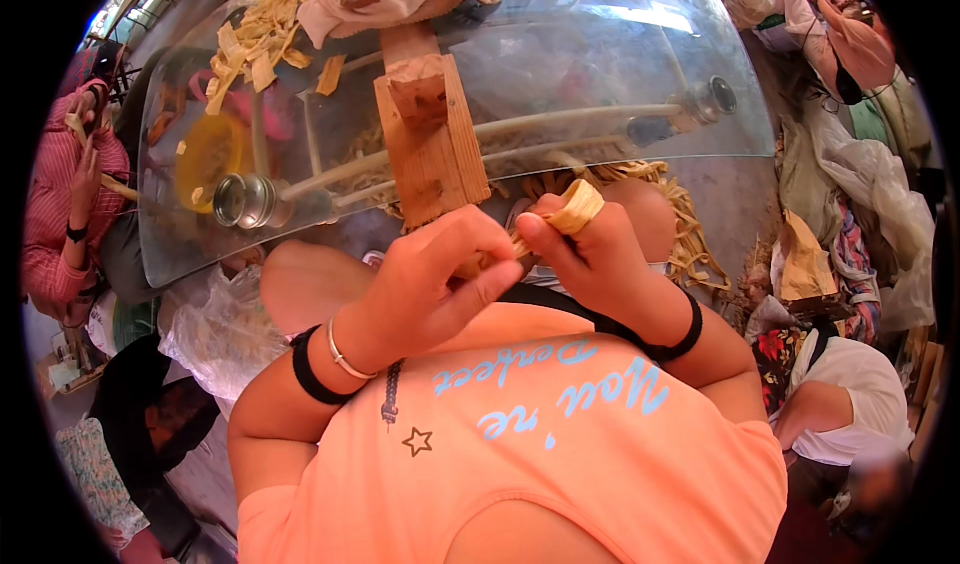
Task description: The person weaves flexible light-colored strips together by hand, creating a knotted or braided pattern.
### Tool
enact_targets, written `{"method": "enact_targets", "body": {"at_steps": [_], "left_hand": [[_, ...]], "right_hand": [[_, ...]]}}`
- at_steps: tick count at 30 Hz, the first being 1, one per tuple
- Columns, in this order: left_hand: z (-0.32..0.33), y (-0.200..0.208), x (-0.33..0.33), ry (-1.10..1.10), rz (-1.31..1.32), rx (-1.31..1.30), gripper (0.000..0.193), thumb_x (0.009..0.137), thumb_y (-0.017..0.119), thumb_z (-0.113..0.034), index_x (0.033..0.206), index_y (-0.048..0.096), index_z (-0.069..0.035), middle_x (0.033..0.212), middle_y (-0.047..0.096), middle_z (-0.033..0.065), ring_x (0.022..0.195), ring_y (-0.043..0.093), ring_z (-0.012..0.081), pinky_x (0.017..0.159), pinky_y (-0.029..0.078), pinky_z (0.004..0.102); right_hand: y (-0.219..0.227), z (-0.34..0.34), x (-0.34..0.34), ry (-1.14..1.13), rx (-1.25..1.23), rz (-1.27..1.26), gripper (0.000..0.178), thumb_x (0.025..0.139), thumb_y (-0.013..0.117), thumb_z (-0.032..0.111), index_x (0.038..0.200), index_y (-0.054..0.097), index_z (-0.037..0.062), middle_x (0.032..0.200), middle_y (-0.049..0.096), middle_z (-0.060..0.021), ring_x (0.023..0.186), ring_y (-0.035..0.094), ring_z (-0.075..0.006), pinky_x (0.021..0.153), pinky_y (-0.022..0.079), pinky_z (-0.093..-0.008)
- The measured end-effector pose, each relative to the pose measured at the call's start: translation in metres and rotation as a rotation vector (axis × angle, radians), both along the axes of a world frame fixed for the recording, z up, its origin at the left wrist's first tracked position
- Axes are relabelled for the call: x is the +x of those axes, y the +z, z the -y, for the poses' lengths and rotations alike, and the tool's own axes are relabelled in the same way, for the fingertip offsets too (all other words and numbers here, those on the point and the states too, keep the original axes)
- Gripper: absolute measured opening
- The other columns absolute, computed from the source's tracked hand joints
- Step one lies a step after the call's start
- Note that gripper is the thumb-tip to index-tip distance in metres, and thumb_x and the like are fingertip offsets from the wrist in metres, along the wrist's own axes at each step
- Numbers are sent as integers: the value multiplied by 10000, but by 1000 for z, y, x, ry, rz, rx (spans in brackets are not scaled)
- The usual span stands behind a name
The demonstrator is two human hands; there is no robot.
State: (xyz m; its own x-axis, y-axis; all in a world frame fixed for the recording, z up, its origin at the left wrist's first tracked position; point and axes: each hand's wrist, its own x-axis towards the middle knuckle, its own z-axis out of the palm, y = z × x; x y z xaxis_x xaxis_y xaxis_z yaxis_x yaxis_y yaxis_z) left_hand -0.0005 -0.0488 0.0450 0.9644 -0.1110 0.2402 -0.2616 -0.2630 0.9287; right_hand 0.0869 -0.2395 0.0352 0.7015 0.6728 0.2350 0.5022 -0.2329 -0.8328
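- The left hand (440, 274) was clenched around the near end of a pale dried leaf strip (575, 209), pinching it between thumb and fingers.
- The right hand (590, 254) gripped the same strip, which looped up over its forefinger in a flat tan band; the two hands touched, just above the person's knees.
- A black band and a thin bracelet sat on the left wrist, a black band on the right.
- Just beyond the hands stood a wooden block (430, 134), upright against the near edge of a glass tabletop (620, 74).
- On the far left of the tabletop lay a heap of cut strips (255, 34); a yellow bowl (210, 154) showed through the glass beneath.
- More loose strips (690, 234) hung to the right of the hands, under the glass.
- A clear plastic bag (215, 324) lay crumpled on the near left.
- At far left, another person in a pink striped sleeve (60, 184) held a strip.
- Cloth and bags (870, 194) were piled on the right.
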Motion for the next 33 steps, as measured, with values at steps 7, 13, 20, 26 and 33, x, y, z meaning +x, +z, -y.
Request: {"method": "enact_targets", "body": {"at_steps": [7, 13, 20, 26, 33], "left_hand": [[-25, -27, -21, 130, -148, 159, 85, 877, 693, 25, 885, 613, -2, 898, 622, 71, 732, 605, 78, 627, 473, 214], [-21, -7, -21, 7, -296, -154, 348, 859, 689, 60, 1167, 556, -32, 864, 552, 38, 826, 611, 109, 732, 515, 231], [-9, -24, -11, -53, -224, -308, 601, 876, 679, 47, 1390, 399, -85, 1017, 548, 54, 829, 598, 115, 739, 520, 258], [-37, -25, 4, 315, -34, 294, 233, 857, 733, -46, 1060, 620, -52, 837, 632, 82, 656, 601, 186, 607, 478, 281], [-57, -44, 28, 439, -140, 270, 116, 942, 660, -116, 950, 621, -7, 753, 588, 69, 646, 516, 111, 610, 433, 256]], "right_hand": [[-33, -4, 2, -12, -99, 368, 245, 934, 641, 156, 724, 568, 55, 600, 529, -124, 555, 557, -360, 493, 436, -426], [-2, 1, 23, 519, -613, -826, 378, 933, 682, 355, 786, 618, 13, 587, 542, -71, 536, 564, -164, 508, 429, -339], [2, -13, 4, 271, -82, -361, 380, 875, 769, 275, 1066, 546, 33, 686, 598, -92, 557, 557, -128, 518, 422, -269], [-19, -33, 35, -17, 50, -338, 157, 945, 679, 132, 1001, 578, 26, 679, 583, -57, 566, 520, -100, 531, 425, -250], [-57, -65, 56, -114, 9, 8, 152, 939, 666, 139, 998, 576, 32, 700, 606, -106, 573, 577, -232, 554, 467, -313]]}}
